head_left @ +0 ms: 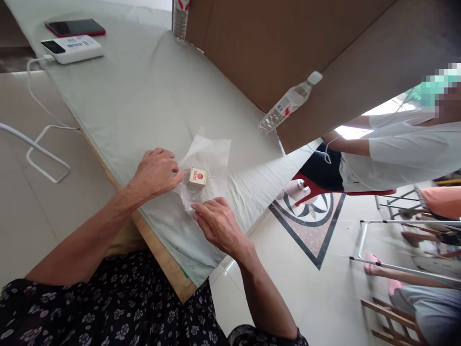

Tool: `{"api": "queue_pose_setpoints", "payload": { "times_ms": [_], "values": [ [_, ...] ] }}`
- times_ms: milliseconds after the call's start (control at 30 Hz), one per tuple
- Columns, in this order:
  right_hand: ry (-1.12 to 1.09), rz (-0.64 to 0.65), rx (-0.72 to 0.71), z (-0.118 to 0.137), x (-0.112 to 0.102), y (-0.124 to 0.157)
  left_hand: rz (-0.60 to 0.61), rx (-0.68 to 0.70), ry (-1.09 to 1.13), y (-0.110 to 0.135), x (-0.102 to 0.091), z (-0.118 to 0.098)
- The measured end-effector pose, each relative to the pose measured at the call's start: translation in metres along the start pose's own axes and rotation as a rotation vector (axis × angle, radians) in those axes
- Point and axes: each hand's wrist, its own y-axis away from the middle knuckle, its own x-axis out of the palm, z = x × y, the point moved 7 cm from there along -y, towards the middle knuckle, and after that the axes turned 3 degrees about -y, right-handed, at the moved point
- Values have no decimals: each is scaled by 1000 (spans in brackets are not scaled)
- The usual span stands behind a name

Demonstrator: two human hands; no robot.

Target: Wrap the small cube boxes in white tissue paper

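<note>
A small cream-coloured box (198, 177) with red print lies on a thin, translucent white sheet (218, 153) on the table. Left of the box, my left hand (157, 172) is closed, its thumb and fingertips at the sheet's left edge, near the box. My right hand (220, 225) pinches the sheet's near edge between thumb and forefinger, just below the box. The sheet lies spread out and wrinkled, its far part flat on the tablecloth.
The table (144, 91) has a pale cloth. A phone (77, 27) and a white power bank (74, 49) with a cable lie at the far left. One plastic bottle (288, 105) stands by a big cardboard panel (259, 53), another bottle (180, 21) behind. A person in white (399, 149) sits beyond.
</note>
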Motion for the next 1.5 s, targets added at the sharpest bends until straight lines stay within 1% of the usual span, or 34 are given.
{"api": "queue_pose_setpoints", "payload": {
  "times_ms": [67,100,167,233,267,300,367,433,467,533,600,633,667,700,767,800,833,900,933,967,1000,1067,1133,1200,1267,1333,1367,1433,1500],
  "values": [
    [-58,31,79,-7,1,3,54,-26,-4,4,8,8],
    [-98,8,120,-12,-2,2,82,-21,-1,7,11,11],
    [-133,-97,193,-23,-11,-5,92,8,6,14,14,16],
    [-70,-228,237,-34,-20,-18,59,41,12,19,15,18],
    [-18,-274,239,-38,-22,-26,40,52,13,22,15,18],
    [18,-287,241,-42,-20,-34,25,60,11,24,16,17],
    [26,-251,236,-50,-12,-48,16,60,-11,27,19,16],
    [-2,-243,230,-58,-10,-52,29,59,-41,28,23,15],
    [-14,-278,234,-63,-14,-49,39,60,-50,29,25,14],
    [-17,-434,279,-80,-31,-32,51,59,-53,30,28,13],
    [10,-603,384,-106,-50,-8,46,45,-44,32,30,15],
    [34,-658,441,-121,-57,4,41,34,-36,32,30,16],
    [58,-686,505,-136,-62,16,38,23,-27,32,31,17],
    [70,-678,570,-150,-64,25,37,13,-18,33,31,18],
    [89,-613,676,-170,-64,38,46,-2,-2,32,33,19],
    [116,-605,705,-173,-64,42,52,-5,-1,32,34,19],
    [150,-623,712,-171,-67,44,58,-4,-3,31,35,20],
    [211,-714,646,-149,-73,42,60,3,-13,30,36,21],
    [212,-747,577,-132,-74,35,57,8,-16,30,36,21],
    [179,-731,481,-115,-72,24,52,12,-14,30,35,21],
    [137,-668,380,-97,-65,9,46,12,-11,31,34,21],
    [91,-452,238,-69,-43,-25,31,3,-7,34,30,19],
    [83,-252,192,-53,-17,-51,-7,-12,-12,37,21,12],
    [98,-119,200,-50,4,-67,-75,-5,-12,38,8,-1],
    [121,-70,224,-54,16,-72,-107,93,21,34,0,-21],
    [134,-67,236,-58,21,-72,-70,226,71,27,1,-39],
    [133,-68,234,-60,22,-70,-33,263,91,23,5,-44],
    [120,-66,222,-63,24,-68,74,258,100,15,19,-43],
    [98,-75,199,-66,24,-64,161,219,87,11,33,-31]
  ]
}}
